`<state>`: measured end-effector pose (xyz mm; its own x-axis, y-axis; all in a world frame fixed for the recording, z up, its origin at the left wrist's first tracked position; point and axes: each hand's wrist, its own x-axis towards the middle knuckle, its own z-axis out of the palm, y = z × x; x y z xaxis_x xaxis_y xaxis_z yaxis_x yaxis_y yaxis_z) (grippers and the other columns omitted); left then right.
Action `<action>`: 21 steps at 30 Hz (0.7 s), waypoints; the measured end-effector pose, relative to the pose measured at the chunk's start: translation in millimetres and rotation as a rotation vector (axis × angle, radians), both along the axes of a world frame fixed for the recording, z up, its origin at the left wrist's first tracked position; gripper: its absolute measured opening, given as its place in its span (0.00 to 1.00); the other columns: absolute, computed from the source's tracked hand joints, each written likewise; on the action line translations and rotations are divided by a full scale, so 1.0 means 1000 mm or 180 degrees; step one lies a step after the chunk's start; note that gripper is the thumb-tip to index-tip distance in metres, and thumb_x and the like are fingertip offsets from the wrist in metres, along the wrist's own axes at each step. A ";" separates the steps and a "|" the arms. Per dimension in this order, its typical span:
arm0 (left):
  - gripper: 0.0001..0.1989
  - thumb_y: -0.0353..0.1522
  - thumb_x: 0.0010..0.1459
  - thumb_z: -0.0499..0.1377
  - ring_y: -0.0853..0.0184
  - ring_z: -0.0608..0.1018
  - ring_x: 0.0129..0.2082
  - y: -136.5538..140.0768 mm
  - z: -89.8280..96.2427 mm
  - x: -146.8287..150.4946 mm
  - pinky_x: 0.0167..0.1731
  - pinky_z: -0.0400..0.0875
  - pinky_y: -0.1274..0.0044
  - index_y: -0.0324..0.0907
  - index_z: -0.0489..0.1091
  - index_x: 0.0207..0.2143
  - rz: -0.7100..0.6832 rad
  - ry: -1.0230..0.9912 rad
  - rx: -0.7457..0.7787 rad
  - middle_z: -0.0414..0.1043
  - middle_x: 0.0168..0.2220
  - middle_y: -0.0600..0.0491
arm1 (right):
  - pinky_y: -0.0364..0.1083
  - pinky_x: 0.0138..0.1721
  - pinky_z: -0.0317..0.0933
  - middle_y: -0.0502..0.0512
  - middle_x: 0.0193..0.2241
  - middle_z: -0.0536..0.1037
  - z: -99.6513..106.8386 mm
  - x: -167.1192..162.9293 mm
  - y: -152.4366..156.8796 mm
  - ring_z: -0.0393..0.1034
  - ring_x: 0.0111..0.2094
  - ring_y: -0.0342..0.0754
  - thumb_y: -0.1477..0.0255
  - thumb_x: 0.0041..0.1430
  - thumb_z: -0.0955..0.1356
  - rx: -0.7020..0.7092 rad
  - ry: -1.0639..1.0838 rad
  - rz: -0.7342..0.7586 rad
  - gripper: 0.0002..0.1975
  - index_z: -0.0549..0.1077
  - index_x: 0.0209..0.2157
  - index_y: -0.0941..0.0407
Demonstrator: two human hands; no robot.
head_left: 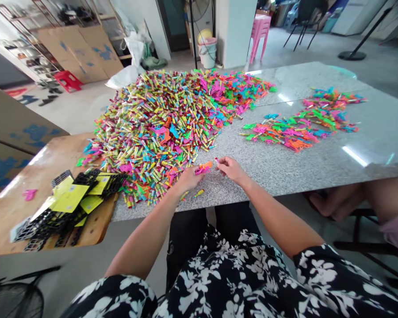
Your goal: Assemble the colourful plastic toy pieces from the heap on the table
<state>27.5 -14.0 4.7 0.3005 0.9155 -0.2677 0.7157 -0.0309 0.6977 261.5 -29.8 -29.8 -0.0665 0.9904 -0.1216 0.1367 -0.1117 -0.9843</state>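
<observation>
My left hand (188, 178) is closed on a few small orange and pink plastic toy pistols (204, 167), just above the front of the granite table (265, 176). Close beside it on the right, my right hand (231, 169) pinches a small piece with a red end (216, 159); the rest of that piece is hidden by the fingers. A large heap of small yellow, red and blue tubes (146, 119) lies to the left and beyond my hands, with some toy pistols on it. One loose yellow tube (199, 193) rests near the table's front edge.
Bunches of coloured toy pistols (295, 132) lie on the right of the table. On the wooden table (96, 234) at left are black plastic racks with yellow cards (69, 197). Another person's leg (381, 198) is at the right. Cardboard boxes (9, 137) stand at far left.
</observation>
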 end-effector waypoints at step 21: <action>0.13 0.44 0.62 0.64 0.60 0.82 0.36 0.003 0.041 -0.003 0.39 0.72 0.75 0.49 0.85 0.41 -0.1203 -0.0324 0.0058 0.83 0.35 0.53 | 0.45 0.33 0.67 0.49 0.25 0.76 0.022 0.021 -0.019 0.70 0.27 0.46 0.56 0.62 0.73 0.0450 -0.0169 0.0680 0.21 0.83 0.49 0.55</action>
